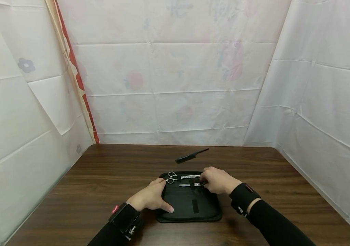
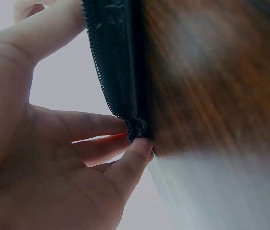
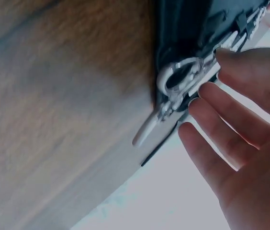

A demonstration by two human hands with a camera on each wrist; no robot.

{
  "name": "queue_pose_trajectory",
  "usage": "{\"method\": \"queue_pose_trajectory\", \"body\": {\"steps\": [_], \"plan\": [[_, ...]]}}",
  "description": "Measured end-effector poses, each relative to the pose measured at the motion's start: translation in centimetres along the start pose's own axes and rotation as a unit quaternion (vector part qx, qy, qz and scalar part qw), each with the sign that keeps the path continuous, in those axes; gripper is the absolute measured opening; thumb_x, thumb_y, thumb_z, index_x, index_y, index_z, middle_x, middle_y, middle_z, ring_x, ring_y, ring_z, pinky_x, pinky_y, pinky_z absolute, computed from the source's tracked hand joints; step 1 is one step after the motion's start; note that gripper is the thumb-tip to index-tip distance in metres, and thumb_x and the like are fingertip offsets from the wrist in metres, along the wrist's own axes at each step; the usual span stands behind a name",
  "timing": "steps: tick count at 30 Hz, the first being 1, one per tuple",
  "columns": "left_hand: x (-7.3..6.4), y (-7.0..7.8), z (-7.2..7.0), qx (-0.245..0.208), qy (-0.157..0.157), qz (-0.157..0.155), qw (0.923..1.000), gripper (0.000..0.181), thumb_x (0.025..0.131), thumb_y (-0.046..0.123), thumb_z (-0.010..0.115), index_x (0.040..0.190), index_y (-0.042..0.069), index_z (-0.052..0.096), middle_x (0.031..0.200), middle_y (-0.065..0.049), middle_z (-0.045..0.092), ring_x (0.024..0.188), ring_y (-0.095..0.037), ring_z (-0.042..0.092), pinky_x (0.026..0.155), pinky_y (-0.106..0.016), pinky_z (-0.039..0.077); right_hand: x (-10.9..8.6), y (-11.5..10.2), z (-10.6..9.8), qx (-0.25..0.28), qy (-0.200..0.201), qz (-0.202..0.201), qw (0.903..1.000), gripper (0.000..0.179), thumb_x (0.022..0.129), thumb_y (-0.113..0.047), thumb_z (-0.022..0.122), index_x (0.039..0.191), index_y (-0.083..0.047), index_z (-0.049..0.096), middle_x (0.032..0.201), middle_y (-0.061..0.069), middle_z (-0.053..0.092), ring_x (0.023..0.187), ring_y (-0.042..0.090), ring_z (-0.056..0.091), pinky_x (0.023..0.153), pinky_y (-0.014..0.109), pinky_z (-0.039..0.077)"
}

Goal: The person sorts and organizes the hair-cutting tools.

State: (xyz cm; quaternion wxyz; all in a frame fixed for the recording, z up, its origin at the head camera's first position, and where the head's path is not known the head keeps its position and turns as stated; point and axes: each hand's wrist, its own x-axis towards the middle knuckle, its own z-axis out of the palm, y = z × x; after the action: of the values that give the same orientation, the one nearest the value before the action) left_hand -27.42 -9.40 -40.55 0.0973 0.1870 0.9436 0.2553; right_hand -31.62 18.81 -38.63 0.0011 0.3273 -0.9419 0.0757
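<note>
An opened black zip case point(image 1: 181, 201) lies on the wooden table. My left hand point(image 1: 150, 195) rests on its left side, thumb on the cover, fingertips touching the toothed zip edge point(image 2: 98, 72). Two pairs of silver scissors lie across the upper part of the case. The upper pair point(image 1: 171, 178) has its finger rings to the left. The lower pair point(image 1: 185, 185) points its blades left under a black strap. My right hand point(image 1: 219, 180) pinches this lower pair near its handles between thumb and forefinger; the other fingers stay extended. A ring point(image 3: 162, 81) sticks out past the case edge.
A black tail comb point(image 1: 190, 157) lies on the table point(image 1: 101, 191) beyond the case. White sheets with faint prints point(image 1: 169, 112) enclose the table at the back and both sides. A black strap point(image 1: 195, 206) shows lower on the case.
</note>
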Motion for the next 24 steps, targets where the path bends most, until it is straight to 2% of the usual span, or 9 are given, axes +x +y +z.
{"method": "queue_pose_trajectory", "body": {"steps": [6,11,15,24], "plan": [[-0.1,0.0,0.0,-0.001,0.000,0.001,1.0000,0.106,0.071,0.039,0.094,0.148,-0.012,0.041,0.156,-0.023,0.036,0.145,-0.040,0.033,0.113,-0.056,0.035,-0.5,0.6,-1.0,0.047,-0.046,0.029,0.9974,0.026,0.089,-0.004,0.076,0.115,-0.004,0.073,0.110,0.006,0.062,0.103,0.027,0.060,0.083,0.045,0.053],[0.0,0.0,-0.1,0.002,0.002,0.004,1.0000,0.106,0.071,0.039,0.094,0.147,-0.013,0.041,0.156,-0.024,0.036,0.145,-0.040,0.033,0.113,-0.055,0.035,-1.0,1.0,-1.6,0.085,-0.081,0.053,0.9917,0.041,0.084,-0.004,0.082,0.123,-0.005,0.070,0.117,0.005,0.059,0.113,0.029,0.053,0.087,0.044,0.048],[0.0,0.1,-0.1,0.003,0.004,0.006,1.0000,0.105,0.071,0.038,0.094,0.147,-0.013,0.041,0.155,-0.024,0.037,0.144,-0.041,0.034,0.113,-0.055,0.035,-1.3,1.2,-1.8,0.097,-0.094,0.056,0.9892,0.048,0.081,-0.005,0.085,0.127,-0.005,0.068,0.118,0.004,0.057,0.107,0.025,0.050,0.086,0.044,0.045],[-0.1,0.2,-0.1,0.001,0.000,0.002,1.0000,0.105,0.072,0.038,0.094,0.147,-0.012,0.041,0.155,-0.023,0.037,0.144,-0.040,0.034,0.113,-0.055,0.035,-1.7,1.9,-1.4,0.109,-0.097,0.047,0.9882,0.043,0.084,0.002,0.081,0.124,-0.003,0.068,0.118,0.005,0.056,0.102,0.026,0.057,0.087,0.044,0.050]]}}
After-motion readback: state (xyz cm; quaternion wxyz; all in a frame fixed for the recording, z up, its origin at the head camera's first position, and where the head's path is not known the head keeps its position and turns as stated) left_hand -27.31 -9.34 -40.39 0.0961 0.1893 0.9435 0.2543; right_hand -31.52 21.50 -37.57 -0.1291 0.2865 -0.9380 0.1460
